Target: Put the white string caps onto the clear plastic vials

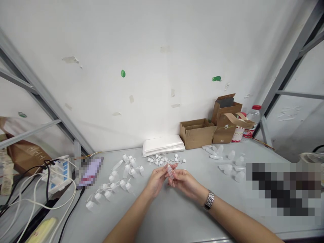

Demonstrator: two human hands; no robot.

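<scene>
A small clear squeeze bottle (170, 172) is held upright and slightly tilted between my two hands above the table. My right hand (186, 181) has its fingers closed round the bottle's body. The fingers of my left hand (157, 179) are closed at the bottle's upper end and left side; whether a cap is between them is hidden. Just beyond my hands lies a pile of small white caps with loops (158, 159). To the left stand several capped bottles (126, 172), a few lying down. Over on the right are several bottles without caps (231, 155).
White paper sheets (163, 145), an open cardboard box (198, 135) and a brown paper bag (224, 128) stand along the wall. A red-capped plastic bottle (254, 116) is behind the bag. A power strip (59, 173) with cables lies left, beside a purple item (91, 172).
</scene>
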